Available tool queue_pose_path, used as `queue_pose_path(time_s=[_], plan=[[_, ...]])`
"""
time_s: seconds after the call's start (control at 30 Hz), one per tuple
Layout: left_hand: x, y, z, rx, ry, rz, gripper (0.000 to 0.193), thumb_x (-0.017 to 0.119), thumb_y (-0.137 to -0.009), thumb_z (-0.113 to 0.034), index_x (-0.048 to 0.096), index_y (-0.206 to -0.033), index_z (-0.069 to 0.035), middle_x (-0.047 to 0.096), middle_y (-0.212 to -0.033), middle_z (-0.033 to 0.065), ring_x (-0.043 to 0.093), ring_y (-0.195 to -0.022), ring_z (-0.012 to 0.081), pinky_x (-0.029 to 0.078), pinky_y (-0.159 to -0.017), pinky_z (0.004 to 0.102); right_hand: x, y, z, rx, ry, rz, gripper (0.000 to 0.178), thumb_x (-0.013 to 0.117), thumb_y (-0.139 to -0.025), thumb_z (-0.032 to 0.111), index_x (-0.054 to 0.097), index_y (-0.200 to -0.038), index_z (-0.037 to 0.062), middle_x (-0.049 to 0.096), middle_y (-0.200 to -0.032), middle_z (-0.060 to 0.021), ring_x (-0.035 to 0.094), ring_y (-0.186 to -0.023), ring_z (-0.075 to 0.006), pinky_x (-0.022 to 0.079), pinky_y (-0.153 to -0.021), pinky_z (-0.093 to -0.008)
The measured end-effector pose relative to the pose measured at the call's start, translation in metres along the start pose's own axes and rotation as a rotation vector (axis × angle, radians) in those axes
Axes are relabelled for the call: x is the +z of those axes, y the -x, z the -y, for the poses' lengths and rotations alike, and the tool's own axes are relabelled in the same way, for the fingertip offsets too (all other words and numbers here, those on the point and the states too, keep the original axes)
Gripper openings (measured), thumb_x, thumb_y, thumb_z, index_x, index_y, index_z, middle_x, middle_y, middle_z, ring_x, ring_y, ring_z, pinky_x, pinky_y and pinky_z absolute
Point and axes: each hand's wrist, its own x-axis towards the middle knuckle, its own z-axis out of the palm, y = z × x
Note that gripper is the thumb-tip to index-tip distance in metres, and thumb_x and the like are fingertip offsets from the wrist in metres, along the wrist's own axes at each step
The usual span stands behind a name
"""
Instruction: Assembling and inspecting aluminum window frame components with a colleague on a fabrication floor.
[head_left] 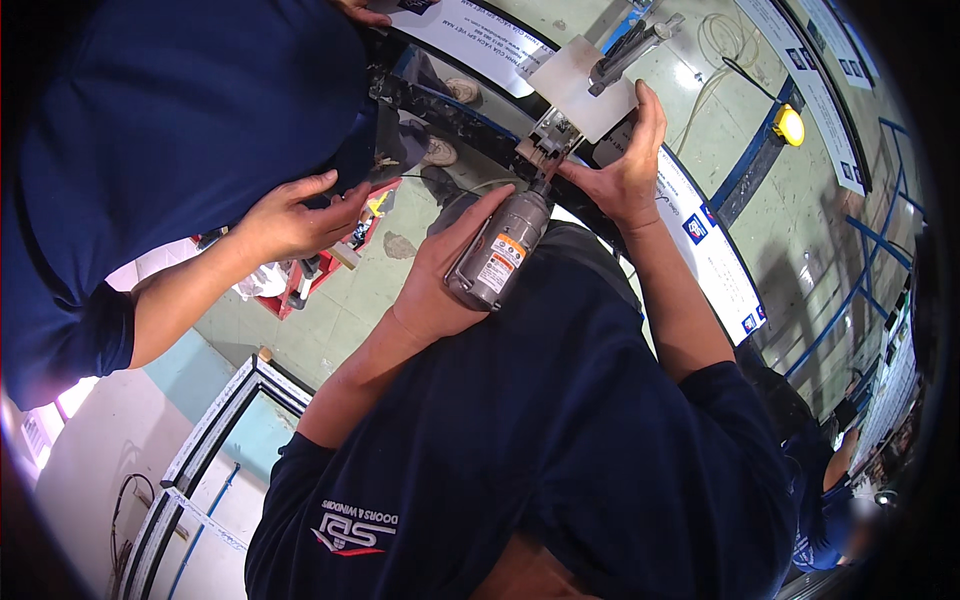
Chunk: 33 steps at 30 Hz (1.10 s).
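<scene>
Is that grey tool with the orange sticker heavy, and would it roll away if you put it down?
Probably fairly heavy for its size: the grey tool looks like metal, and the left hand wraps fully around it. Its round barrel would likely roll on a flat surface. It looks rigid, not bendy; the right hand steadies the small metal fitting at its tip.

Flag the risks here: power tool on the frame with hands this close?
1. The right hand steadies the metal bracket right beside the tip of the grey power tool; a slip could hit its fingers.
2. The left hand alone grips the tool, so it may twist.
3. A co-worker's hand rests close by.
</scene>
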Motion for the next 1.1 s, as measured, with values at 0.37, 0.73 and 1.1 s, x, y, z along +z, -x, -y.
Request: queue_pose_path(time_s=[0.37,0.73,1.1], plan=[[-0.0007,-0.0019,0.0001,0.039,-0.062,-0.028,0.086,0.081,-0.084,0.004,0.049,-0.163,-0.006,0.071,-0.144,0.0159,0.072,-0.130,0.0233,0.054,-0.109,0.0327,0.0015,-0.0005,-0.0005,0.008,-0.009,-0.001,0.144,0.110,-0.052,0.032,0.031,-0.166,-0.0048,0.042,-0.161,-0.0268,0.048,-0.146,-0.0435,0.044,-0.124,-0.0473],[-0.0009,0.0002,0.0008,-0.014,-0.017,-0.004,0.088,0.081,-0.084,0.004,0.049,-0.165,-0.008,0.071,-0.142,0.0161,0.072,-0.128,0.0236,0.054,-0.108,0.0323,0.0003,-0.0003,0.0011,0.004,-0.005,0.001,0.143,0.110,-0.052,0.030,0.031,-0.166,-0.0040,0.042,-0.161,-0.0262,0.047,-0.146,-0.0435,0.044,-0.124,-0.0474],[0.0025,-0.0016,0.0028,-0.006,-0.077,-0.009,0.088,0.081,-0.085,0.002,0.048,-0.165,-0.009,0.072,-0.140,0.0163,0.074,-0.125,0.0269,0.056,-0.105,0.0333,0.0006,-0.0012,0.0023,0.013,-0.005,0.001,0.146,0.111,-0.050,0.031,0.030,-0.166,-0.0047,0.042,-0.162,-0.0275,0.046,-0.148,-0.0444,0.044,-0.124,-0.0483]])
